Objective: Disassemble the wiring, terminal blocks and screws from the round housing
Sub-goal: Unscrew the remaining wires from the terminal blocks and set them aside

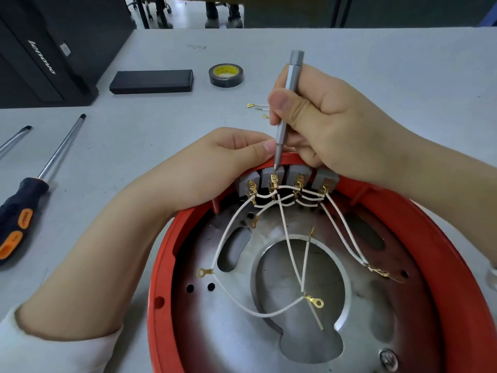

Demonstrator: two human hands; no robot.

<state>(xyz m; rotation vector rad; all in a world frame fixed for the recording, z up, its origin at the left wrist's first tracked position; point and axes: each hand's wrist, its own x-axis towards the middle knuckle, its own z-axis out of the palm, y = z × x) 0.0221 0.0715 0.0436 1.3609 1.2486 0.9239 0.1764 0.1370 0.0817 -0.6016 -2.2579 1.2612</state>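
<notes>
**Driver tip on second terminal block, far rim**

Red round housing point(457, 278) sits closest to me on the grey table point(376, 63), bottom edge cut off by the frame. Inside it: a metal plate point(309, 343) with cutouts and loose white wires point(285, 232) ending in gold ring lugs point(317, 302).

Four grey terminal blocks point(298, 175) line the far inner rim, wires looped between their brass tabs.

Left hand point(215, 162) curls over the far rim next to the leftmost block, thumb tip against the shaft of the precision driver point(289, 95). Right hand point(330, 122) grips that grey driver pen-style, roughly upright, tip down at the second block from the left. Looks seated on a screw, but the tip is too small to be sure. The two hands touch at the driver. The right hand hides the tops of the two right blocks.

Off the housing: a couple of detached short wires point(258, 105) with gold lugs just behind my right thumb, mostly hidden. Black tape roll point(226, 74) and flat black box point(152, 81) further back. Two larger screwdrivers at left, one with a black-orange handle point(18, 219), the other point(16, 135) cut off. Black Lenovo case point(40, 57) at far left.
</notes>
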